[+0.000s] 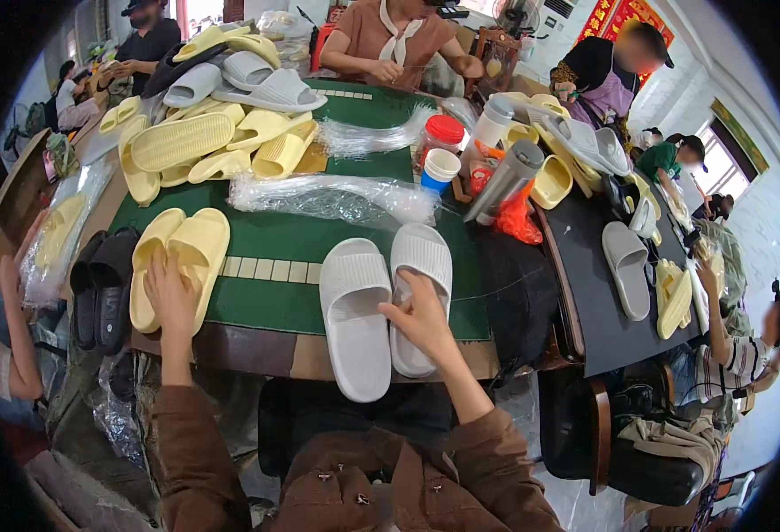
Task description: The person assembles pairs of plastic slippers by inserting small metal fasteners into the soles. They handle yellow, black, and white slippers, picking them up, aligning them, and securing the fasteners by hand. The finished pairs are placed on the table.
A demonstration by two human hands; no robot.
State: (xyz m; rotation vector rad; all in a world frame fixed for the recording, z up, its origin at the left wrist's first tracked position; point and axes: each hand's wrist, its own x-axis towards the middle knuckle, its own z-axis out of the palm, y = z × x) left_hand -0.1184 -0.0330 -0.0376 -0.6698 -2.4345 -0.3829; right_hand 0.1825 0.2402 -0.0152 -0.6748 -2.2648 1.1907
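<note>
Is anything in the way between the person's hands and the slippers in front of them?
Nothing visible is. The left hand is right at the pair of yellow slippers, and the right hand is right at the gray slipper nearer it.

Head view: left fisheye of a side-by-side pair, worn high, facing forward and steeply down past wearer's brown jacket [354,488]. Near: left hand [170,288], right hand [421,312] and green mat [275,238], about mid-frame. Far: window [722,168], upper right, small. Straight edges bow toward black round rim; sideways tilt possible, hard to judge through bending
</note>
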